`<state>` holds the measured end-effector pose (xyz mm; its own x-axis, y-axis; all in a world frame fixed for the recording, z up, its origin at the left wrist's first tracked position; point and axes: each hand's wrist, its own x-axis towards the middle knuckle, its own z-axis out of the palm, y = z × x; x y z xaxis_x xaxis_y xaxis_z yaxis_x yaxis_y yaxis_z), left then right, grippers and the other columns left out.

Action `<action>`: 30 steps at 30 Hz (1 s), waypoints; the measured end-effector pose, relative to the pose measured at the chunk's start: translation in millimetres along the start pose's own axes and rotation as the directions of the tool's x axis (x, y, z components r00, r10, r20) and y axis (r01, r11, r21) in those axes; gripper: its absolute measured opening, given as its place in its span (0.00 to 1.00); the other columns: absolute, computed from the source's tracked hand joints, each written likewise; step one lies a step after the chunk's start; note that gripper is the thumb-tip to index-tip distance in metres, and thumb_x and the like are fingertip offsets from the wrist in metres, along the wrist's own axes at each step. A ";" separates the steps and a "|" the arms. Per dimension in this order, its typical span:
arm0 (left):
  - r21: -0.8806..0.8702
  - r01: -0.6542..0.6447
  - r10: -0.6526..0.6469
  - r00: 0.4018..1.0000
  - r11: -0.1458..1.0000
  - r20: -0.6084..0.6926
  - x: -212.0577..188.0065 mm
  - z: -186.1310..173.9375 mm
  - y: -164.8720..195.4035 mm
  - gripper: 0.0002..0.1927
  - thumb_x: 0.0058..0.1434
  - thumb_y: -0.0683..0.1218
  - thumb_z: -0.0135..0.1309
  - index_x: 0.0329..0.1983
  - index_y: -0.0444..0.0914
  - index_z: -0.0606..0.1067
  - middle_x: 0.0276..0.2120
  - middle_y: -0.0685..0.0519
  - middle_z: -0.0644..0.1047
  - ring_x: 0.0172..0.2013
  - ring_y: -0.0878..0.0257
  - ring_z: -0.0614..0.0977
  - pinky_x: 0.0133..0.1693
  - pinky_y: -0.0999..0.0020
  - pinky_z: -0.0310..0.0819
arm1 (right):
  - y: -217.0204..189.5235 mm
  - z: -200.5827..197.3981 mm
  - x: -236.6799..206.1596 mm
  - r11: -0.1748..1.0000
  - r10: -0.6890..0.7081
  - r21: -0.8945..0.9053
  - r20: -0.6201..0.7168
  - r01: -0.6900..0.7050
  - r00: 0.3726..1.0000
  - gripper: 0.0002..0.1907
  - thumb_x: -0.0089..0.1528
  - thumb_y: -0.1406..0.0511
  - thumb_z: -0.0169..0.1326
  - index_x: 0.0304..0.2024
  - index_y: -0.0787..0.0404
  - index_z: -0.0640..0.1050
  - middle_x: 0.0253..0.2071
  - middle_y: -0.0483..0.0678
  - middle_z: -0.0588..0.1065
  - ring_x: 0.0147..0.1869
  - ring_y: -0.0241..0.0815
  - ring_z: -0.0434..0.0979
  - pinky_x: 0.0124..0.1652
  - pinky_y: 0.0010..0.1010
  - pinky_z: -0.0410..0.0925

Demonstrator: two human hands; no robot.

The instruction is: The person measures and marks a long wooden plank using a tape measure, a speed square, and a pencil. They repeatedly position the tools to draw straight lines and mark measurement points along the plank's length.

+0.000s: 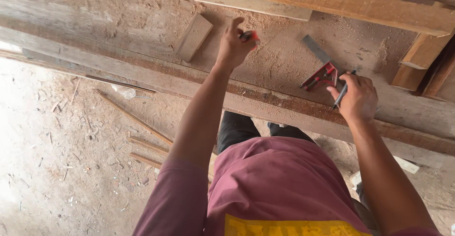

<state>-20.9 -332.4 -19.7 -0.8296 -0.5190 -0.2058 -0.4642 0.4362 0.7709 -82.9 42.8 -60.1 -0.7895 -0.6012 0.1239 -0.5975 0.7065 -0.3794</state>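
My left hand (pixel 232 44) reaches out over the sawdust-covered workbench (pixel 118 22) and grips a small red and dark object (pixel 250 37), too blurred to identify. My right hand (pixel 358 98) holds a dark pen or pencil (pixel 342 91) near the bench's front edge. Just left of that hand lies a red combination square (pixel 321 76) with a grey metal blade (pixel 315 49) pointing away from me. A small wooden block (pixel 194 37) lies on the bench to the left of my left hand.
Long timber beams (pixel 332 1) run across the back of the bench, with more stacked wood (pixel 422 58) at the right. On the dusty floor at the left lie thin wood strips (pixel 135 118) and scraps. My legs stand against the bench's front edge.
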 end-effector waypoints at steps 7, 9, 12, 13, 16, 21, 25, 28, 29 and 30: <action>0.184 -0.434 0.418 0.900 0.882 0.123 29.0 -0.6 -6.1 0.27 0.54 0.37 0.67 0.55 0.42 0.70 0.52 0.45 0.76 0.46 0.48 0.85 0.43 0.59 0.85 | -3.9 -1.0 -6.8 0.999 0.032 -0.040 -0.006 -0.032 0.999 0.30 0.51 0.55 0.74 0.49 0.61 0.78 0.57 0.54 0.79 0.61 0.55 0.77 0.58 0.45 0.70; 0.169 -0.486 0.478 0.874 0.858 0.089 30.7 -12.6 -13.4 0.25 0.53 0.41 0.70 0.52 0.43 0.72 0.46 0.47 0.78 0.46 0.49 0.85 0.45 0.59 0.84 | -5.8 -0.8 -4.7 0.997 0.051 -0.063 0.027 -0.049 0.998 0.29 0.53 0.54 0.74 0.49 0.60 0.79 0.56 0.53 0.80 0.62 0.54 0.77 0.59 0.44 0.70; 0.158 -0.338 0.358 0.926 0.928 -0.120 23.2 -38.1 -30.9 0.16 0.65 0.47 0.68 0.51 0.44 0.75 0.50 0.50 0.80 0.51 0.56 0.85 0.50 0.62 0.83 | -11.9 -2.3 0.1 0.987 0.079 -0.139 0.016 -0.076 0.997 0.26 0.55 0.54 0.73 0.49 0.58 0.79 0.56 0.51 0.80 0.64 0.52 0.77 0.60 0.44 0.68; 0.394 -0.278 0.355 0.925 0.876 -0.136 19.3 -54.5 -40.4 0.15 0.65 0.50 0.68 0.48 0.48 0.74 0.50 0.53 0.80 0.54 0.56 0.83 0.54 0.61 0.79 | -14.3 0.4 1.3 0.984 0.084 -0.159 -0.003 -0.083 0.996 0.25 0.56 0.54 0.73 0.48 0.57 0.79 0.56 0.50 0.80 0.64 0.51 0.77 0.61 0.45 0.68; 0.670 0.163 0.027 0.964 0.724 -0.264 11.0 -97.1 -70.1 0.59 0.36 0.64 0.78 0.67 0.41 0.61 0.61 0.34 0.69 0.61 0.39 0.69 0.58 0.44 0.65 | -25.1 -0.1 3.3 0.949 0.258 -0.202 0.049 -0.244 0.965 0.25 0.58 0.52 0.72 0.49 0.58 0.79 0.48 0.53 0.80 0.59 0.54 0.78 0.60 0.47 0.68; 0.591 0.166 -0.095 0.984 0.789 -0.151 10.2 -123.8 -112.7 0.69 0.42 0.60 0.73 0.79 0.40 0.44 0.64 0.38 0.67 0.62 0.43 0.69 0.62 0.46 0.67 | -68.9 7.1 -5.3 0.990 0.082 -0.107 -0.103 -0.093 0.991 0.28 0.62 0.50 0.68 0.54 0.61 0.77 0.54 0.58 0.78 0.59 0.57 0.77 0.60 0.47 0.66; 0.419 -0.004 0.052 0.993 0.908 -0.103 14.2 -122.0 -124.2 0.58 0.52 0.51 0.70 0.78 0.42 0.47 0.65 0.40 0.65 0.60 0.46 0.69 0.62 0.45 0.68 | -109.9 16.4 -23.6 0.997 0.035 -0.065 -0.120 -0.043 0.992 0.30 0.60 0.48 0.66 0.55 0.61 0.76 0.52 0.59 0.78 0.58 0.59 0.76 0.61 0.50 0.65; 0.289 0.092 -0.034 0.979 0.953 -0.200 14.6 -126.6 -127.1 0.52 0.54 0.45 0.67 0.78 0.44 0.50 0.63 0.38 0.62 0.61 0.44 0.68 0.58 0.42 0.70 | -126.7 19.4 -32.4 0.981 0.069 -0.168 -0.174 -0.099 0.982 0.28 0.64 0.50 0.63 0.58 0.60 0.75 0.59 0.59 0.78 0.66 0.59 0.76 0.63 0.51 0.64; 0.312 0.034 0.029 0.980 0.950 -0.197 15.4 -130.0 -127.2 0.53 0.53 0.45 0.67 0.77 0.43 0.49 0.61 0.38 0.62 0.60 0.44 0.68 0.59 0.41 0.69 | -129.0 18.4 -34.1 0.979 0.104 -0.152 -0.187 -0.134 0.977 0.28 0.64 0.50 0.63 0.57 0.60 0.75 0.58 0.59 0.77 0.65 0.60 0.76 0.63 0.51 0.64; 0.334 -0.020 0.090 0.977 0.942 -0.194 17.0 -134.7 -127.9 0.54 0.52 0.45 0.67 0.77 0.42 0.49 0.60 0.39 0.62 0.59 0.44 0.68 0.60 0.40 0.69 | -131.1 18.0 -34.7 0.977 0.138 -0.133 -0.199 -0.166 0.970 0.27 0.64 0.50 0.63 0.56 0.61 0.75 0.57 0.59 0.77 0.65 0.60 0.76 0.62 0.52 0.64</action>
<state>66.1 -496.0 -40.5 -0.7919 -0.6104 -0.0153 -0.5243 0.6669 0.5295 25.4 -35.7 -31.2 -0.8764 -0.4116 0.2501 -0.4713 0.8398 -0.2694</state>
